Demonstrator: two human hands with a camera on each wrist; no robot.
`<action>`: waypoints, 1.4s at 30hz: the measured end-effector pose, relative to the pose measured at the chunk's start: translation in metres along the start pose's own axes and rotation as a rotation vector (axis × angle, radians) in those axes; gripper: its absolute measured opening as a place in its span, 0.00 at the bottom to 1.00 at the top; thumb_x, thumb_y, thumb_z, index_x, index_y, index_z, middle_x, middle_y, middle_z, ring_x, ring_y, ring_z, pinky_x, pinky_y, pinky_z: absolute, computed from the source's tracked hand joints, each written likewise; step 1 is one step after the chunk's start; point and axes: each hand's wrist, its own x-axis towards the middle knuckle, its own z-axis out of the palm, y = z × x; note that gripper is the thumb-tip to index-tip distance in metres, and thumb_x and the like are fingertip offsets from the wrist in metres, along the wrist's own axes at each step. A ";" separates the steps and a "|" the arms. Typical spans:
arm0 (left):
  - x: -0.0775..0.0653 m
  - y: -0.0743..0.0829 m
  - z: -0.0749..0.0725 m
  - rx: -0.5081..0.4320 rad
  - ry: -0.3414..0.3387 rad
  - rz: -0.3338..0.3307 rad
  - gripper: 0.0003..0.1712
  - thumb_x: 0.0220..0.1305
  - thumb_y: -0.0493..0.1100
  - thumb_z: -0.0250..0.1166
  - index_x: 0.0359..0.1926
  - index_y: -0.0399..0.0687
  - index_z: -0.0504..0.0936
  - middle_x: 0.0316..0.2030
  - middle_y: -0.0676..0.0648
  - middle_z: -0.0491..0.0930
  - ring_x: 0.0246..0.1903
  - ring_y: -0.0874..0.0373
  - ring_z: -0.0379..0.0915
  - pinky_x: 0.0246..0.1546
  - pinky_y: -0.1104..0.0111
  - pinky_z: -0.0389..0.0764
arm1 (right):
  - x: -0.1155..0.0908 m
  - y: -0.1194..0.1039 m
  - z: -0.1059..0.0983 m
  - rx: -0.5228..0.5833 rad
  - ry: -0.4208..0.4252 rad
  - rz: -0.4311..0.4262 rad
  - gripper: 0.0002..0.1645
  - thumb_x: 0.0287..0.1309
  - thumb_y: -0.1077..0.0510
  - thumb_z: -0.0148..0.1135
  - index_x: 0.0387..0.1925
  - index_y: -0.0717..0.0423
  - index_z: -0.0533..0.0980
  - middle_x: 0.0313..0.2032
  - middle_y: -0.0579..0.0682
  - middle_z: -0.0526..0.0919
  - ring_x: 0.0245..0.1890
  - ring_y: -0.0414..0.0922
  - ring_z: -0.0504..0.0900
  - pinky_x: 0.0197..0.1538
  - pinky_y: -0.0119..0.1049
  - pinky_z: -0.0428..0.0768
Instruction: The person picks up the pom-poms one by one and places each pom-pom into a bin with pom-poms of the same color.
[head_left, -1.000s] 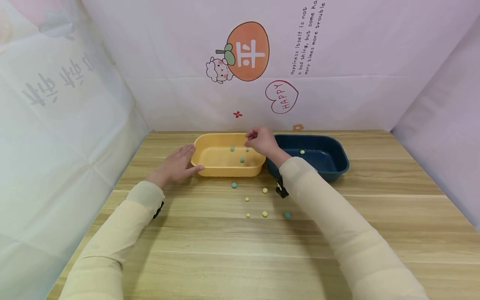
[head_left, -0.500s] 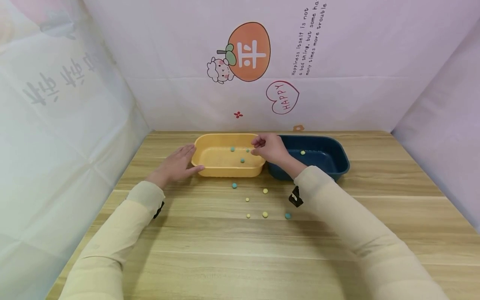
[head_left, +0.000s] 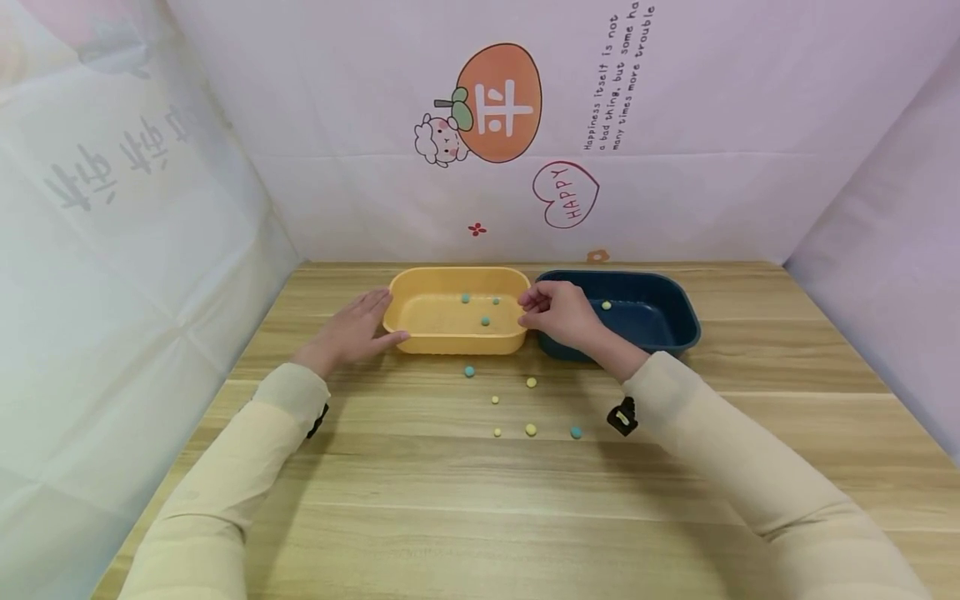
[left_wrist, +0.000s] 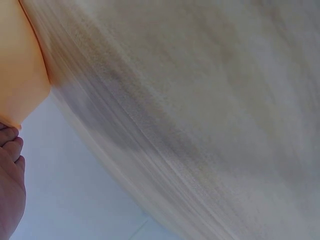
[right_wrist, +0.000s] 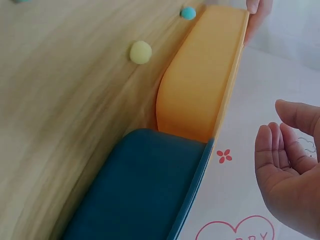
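Note:
My left hand (head_left: 352, 333) holds the left end of the yellow tray (head_left: 461, 344), with the thumb at the front rim and the fingers along the side. In the left wrist view, its fingertips (left_wrist: 11, 137) bend at the tray's rim. My right hand (head_left: 562, 315) hovers where the yellow tray meets the dark blue tray (head_left: 660, 346). Its thumb stands apart from the loosely bent fingers in the right wrist view, and nothing shows between them. Three small blue balls (head_left: 485, 321) lie in the yellow tray. One yellow ball (head_left: 606, 306) lies in the dark blue tray.
On the wooden table (head_left: 420, 500), in front of the trays, lie several small yellow balls (head_left: 531, 430) and two blue balls (head_left: 576, 432). A white printed cloth (head_left: 360, 167) hangs behind the trays and along both sides.
My right hand has drawn back from over the yellow tray, moving right and slightly toward me. The left hand and the balls have stayed in place.

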 end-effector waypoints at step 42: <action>0.001 0.000 0.002 0.010 0.008 -0.008 0.54 0.67 0.71 0.48 0.73 0.30 0.49 0.73 0.34 0.48 0.73 0.42 0.41 0.72 0.54 0.43 | -0.092 0.056 -0.025 0.041 -0.163 -0.014 0.12 0.54 0.72 0.66 0.42 0.67 0.80 0.37 0.59 0.83 0.36 0.47 0.79 0.38 0.29 0.81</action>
